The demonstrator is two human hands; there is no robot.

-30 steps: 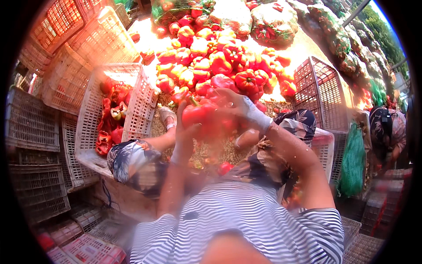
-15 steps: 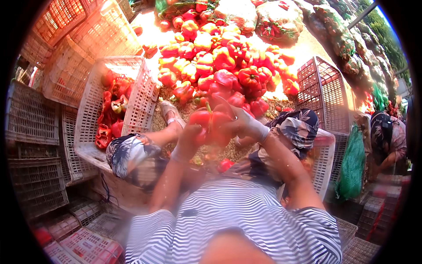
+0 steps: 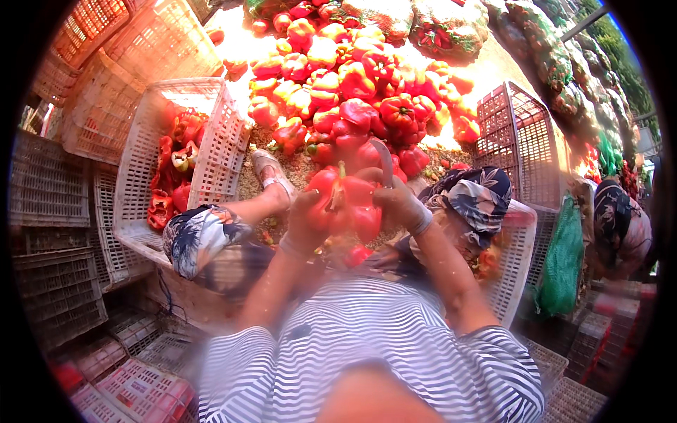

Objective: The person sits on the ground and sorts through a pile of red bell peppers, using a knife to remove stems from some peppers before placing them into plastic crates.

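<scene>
A large red bell pepper [image 3: 340, 199] with a green stem is held up in front of my body, between both hands. My left hand [image 3: 305, 220] is wrapped around its left side. My right hand [image 3: 399, 204] grips a small curved knife [image 3: 386, 161], and its fingers also press on the pepper's right side. The blade rises above that hand, apart from the stem; the handle is hidden in my fingers. Pale glove cuffs show at both wrists. Beyond my hands, a heap of whole red peppers [image 3: 356, 81] covers the ground.
On the left stands a white plastic crate [image 3: 130, 211] with cut red peppers [image 3: 185, 158] inside. Another pale crate [image 3: 520, 264] is by my right knee, near a green net bag [image 3: 562, 257]. A brown crate [image 3: 493, 130] stands beyond. Stacked crates [image 3: 49, 190] line the far left.
The knife has swung from leaning left over the pepper to nearly upright at its right. My right hand has shifted slightly right and down. The pepper stays between both hands.
</scene>
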